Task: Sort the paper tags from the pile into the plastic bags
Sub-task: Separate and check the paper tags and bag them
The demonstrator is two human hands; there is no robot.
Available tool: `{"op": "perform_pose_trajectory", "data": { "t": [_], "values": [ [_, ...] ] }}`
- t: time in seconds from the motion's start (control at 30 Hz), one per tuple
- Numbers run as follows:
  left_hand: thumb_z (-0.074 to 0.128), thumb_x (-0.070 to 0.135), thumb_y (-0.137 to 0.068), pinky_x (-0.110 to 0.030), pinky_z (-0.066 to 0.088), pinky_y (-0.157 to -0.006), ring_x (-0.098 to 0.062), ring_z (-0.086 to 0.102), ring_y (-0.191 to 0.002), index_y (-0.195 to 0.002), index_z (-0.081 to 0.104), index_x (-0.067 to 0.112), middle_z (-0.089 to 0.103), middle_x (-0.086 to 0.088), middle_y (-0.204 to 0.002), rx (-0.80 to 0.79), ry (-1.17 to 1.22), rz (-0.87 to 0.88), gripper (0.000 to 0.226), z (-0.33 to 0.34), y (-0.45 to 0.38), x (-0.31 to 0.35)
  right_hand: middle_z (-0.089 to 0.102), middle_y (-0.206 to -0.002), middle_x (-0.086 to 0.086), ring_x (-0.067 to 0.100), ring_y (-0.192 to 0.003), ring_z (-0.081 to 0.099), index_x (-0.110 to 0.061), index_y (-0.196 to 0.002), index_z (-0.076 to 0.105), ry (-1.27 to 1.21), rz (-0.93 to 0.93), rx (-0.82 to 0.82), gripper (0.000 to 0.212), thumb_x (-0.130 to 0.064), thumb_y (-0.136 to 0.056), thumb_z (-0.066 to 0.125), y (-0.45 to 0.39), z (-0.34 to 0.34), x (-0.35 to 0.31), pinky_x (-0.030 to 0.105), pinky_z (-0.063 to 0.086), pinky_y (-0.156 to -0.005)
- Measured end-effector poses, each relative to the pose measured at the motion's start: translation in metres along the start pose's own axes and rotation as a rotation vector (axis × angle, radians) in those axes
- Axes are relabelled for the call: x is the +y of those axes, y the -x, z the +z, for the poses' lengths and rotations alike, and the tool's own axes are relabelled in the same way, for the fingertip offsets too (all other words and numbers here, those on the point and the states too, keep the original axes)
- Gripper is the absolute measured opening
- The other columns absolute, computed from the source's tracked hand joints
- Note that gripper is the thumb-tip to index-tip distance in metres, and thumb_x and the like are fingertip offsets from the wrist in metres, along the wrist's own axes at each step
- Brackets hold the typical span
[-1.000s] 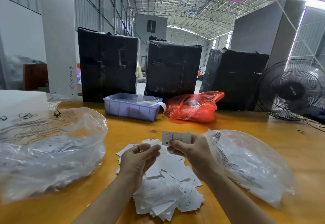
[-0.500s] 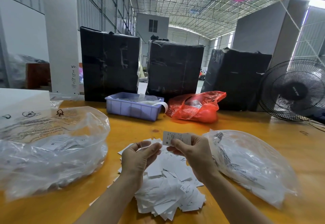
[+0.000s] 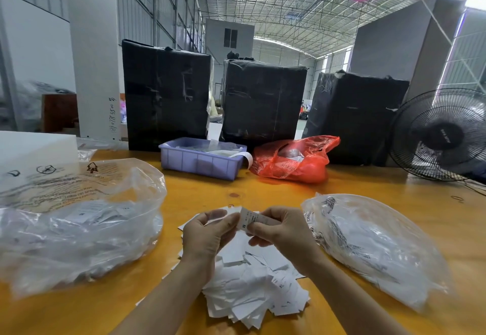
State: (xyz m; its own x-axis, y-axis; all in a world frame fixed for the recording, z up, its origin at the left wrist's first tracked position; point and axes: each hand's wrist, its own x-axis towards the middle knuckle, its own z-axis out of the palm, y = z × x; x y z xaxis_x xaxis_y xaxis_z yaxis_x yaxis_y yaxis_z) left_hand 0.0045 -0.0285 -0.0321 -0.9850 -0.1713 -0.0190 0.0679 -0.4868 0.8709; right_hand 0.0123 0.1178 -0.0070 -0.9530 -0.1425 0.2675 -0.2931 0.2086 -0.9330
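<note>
A pile of white paper tags (image 3: 252, 287) lies on the yellow table in front of me. Above its far end my right hand (image 3: 285, 232) pinches one printed paper tag (image 3: 256, 219) between thumb and fingers. My left hand (image 3: 207, 234) is curled, and its fingertips meet the left end of that same tag. A large clear plastic bag (image 3: 79, 229) holding tags lies to the left of the pile. A second clear plastic bag (image 3: 373, 242) with tags lies to the right, close to my right wrist.
A lilac plastic tray (image 3: 200, 162) and a red plastic bag (image 3: 294, 161) sit at the far side of the table (image 3: 263, 190). Three black wrapped bales (image 3: 263, 103) stand behind them. A black fan (image 3: 441, 134) stands at the far right, and a white block (image 3: 34, 145) at the far left.
My hands have come together. The left hand moved right to the tag's left end, and the right hand lowered and tilted the tag toward it.
</note>
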Motion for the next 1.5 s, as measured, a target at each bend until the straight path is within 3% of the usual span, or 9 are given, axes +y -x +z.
{"op": "perform_pose_trajectory", "data": {
  "t": [0.27, 0.57, 0.8, 0.93, 1.03, 1.13, 1.3, 1.43, 1.5],
  "values": [
    [0.077, 0.003, -0.062, -0.020, 0.056, -0.056, -0.020, 0.072, -0.068, -0.094, 0.058, 0.006, 0.073, -0.015, -0.074, -0.085, -0.058, 0.036, 0.037, -0.002, -0.002, -0.001, 0.060, -0.076, 0.006, 0.010, -0.055, 0.057, -0.001, -0.101, 0.061, 0.158, 0.105, -0.224, 0.018, 0.001, -0.084, 0.066, -0.003, -0.010, -0.004, 0.021, 0.046, -0.054],
    [0.075, -0.001, -0.071, -0.018, 0.054, -0.056, -0.018, 0.072, -0.071, -0.096, 0.056, 0.008, 0.074, -0.007, -0.073, -0.047, -0.121, 0.207, 0.033, 0.000, -0.001, -0.003, 0.065, -0.080, 0.016, 0.019, -0.051, 0.063, -0.003, -0.109, 0.055, 0.070, 0.156, -0.152, 0.045, 0.006, -0.070, 0.077, -0.003, -0.011, -0.007, 0.021, 0.048, -0.047],
    [0.078, -0.002, -0.067, -0.024, 0.055, -0.061, -0.023, 0.072, -0.072, -0.096, 0.058, 0.004, 0.074, -0.012, -0.077, -0.197, -0.232, 0.119, 0.035, 0.003, 0.003, -0.005, 0.064, -0.085, 0.021, 0.019, -0.052, 0.064, -0.004, -0.117, 0.049, 0.078, 0.151, -0.151, 0.054, 0.005, -0.072, 0.076, -0.003, -0.012, -0.008, 0.022, 0.052, -0.051],
    [0.076, -0.005, -0.068, -0.026, 0.054, -0.061, -0.025, 0.069, -0.076, -0.093, 0.059, 0.004, 0.072, -0.017, -0.082, -0.078, -0.118, 0.069, 0.031, 0.002, 0.000, -0.005, 0.061, -0.092, 0.018, 0.020, -0.058, 0.065, -0.007, -0.119, 0.045, -0.008, 0.149, -0.070, 0.040, 0.001, -0.085, 0.064, -0.005, -0.010, -0.004, 0.025, 0.055, -0.057],
    [0.073, -0.009, -0.069, -0.019, 0.055, -0.053, -0.020, 0.069, -0.069, -0.096, 0.057, 0.002, 0.071, -0.016, -0.080, -0.021, 0.058, 0.012, 0.033, 0.001, -0.002, -0.001, 0.065, -0.078, 0.014, 0.017, -0.056, 0.065, 0.002, -0.106, 0.058, 0.012, 0.069, 0.037, 0.016, 0.001, -0.091, 0.057, -0.008, -0.008, -0.001, 0.024, 0.056, -0.057],
    [0.074, -0.009, -0.065, -0.020, 0.055, -0.052, -0.022, 0.068, -0.071, -0.098, 0.057, 0.002, 0.068, -0.018, -0.085, -0.029, 0.112, -0.010, 0.039, 0.005, 0.001, -0.004, 0.067, -0.069, 0.009, 0.014, -0.054, 0.063, 0.001, -0.091, 0.068, 0.127, -0.007, 0.060, 0.014, -0.002, -0.093, 0.054, -0.003, 0.003, 0.002, 0.020, 0.050, -0.053],
    [0.083, 0.007, -0.048, -0.024, 0.054, -0.059, -0.031, 0.069, -0.085, -0.093, 0.059, 0.007, 0.067, -0.024, -0.095, 0.012, -0.009, 0.095, 0.051, 0.007, 0.005, -0.009, 0.070, -0.087, 0.011, 0.040, -0.074, 0.065, -0.015, -0.092, 0.073, 0.278, -0.070, -0.004, 0.022, -0.011, -0.096, 0.051, 0.002, 0.015, 0.000, 0.048, 0.052, -0.064],
    [0.081, -0.002, -0.062, -0.026, 0.053, -0.058, -0.034, 0.067, -0.089, -0.088, 0.059, 0.006, 0.066, -0.024, -0.099, 0.075, -0.058, 0.103, 0.035, 0.003, 0.001, -0.009, 0.065, -0.078, -0.018, 0.014, -0.071, 0.061, -0.023, -0.090, 0.071, 0.226, -0.088, -0.239, 0.019, -0.011, -0.093, 0.056, 0.007, 0.018, -0.005, 0.037, 0.051, -0.066],
    [0.080, 0.000, -0.067, -0.024, 0.053, -0.054, -0.030, 0.069, -0.080, -0.085, 0.059, 0.003, 0.068, -0.024, -0.095, 0.067, -0.041, 0.047, 0.028, 0.003, 0.002, -0.010, 0.066, -0.079, -0.014, 0.011, -0.067, 0.060, -0.014, -0.096, 0.072, 0.206, -0.116, -0.221, 0.012, -0.010, -0.088, 0.064, 0.008, 0.020, -0.003, 0.034, 0.048, -0.065]
  ]
}}
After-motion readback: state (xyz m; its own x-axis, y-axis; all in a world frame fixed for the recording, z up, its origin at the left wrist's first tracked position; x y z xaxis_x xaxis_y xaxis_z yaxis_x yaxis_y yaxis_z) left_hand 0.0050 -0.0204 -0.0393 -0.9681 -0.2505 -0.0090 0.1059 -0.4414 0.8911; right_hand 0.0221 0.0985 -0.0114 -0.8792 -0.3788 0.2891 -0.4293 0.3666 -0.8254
